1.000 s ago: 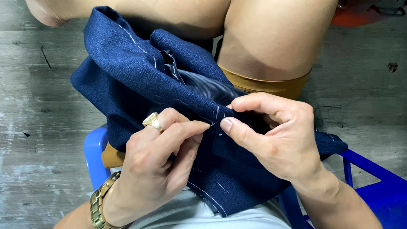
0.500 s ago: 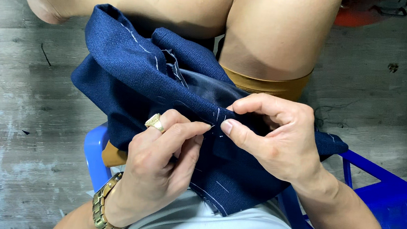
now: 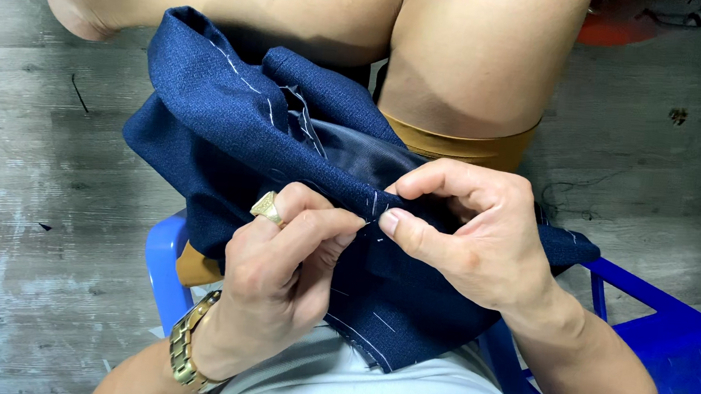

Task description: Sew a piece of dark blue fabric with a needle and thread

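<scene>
Item: dark blue woven fabric piece with white basting stitches (image 3: 229, 125), draped over the person's lap and bare knees. Left hand (image 3: 279, 271), gold ring, gold metal wristwatch (image 3: 184, 352): grip pinched on the fabric's stitched edge. Right hand (image 3: 471, 234): thumb and forefinger pinched on the same edge, fingertips nearly touching the left's. Beneath: blue plastic stool (image 3: 662, 338), on grey wooden plank floor (image 3: 17, 191).
</scene>
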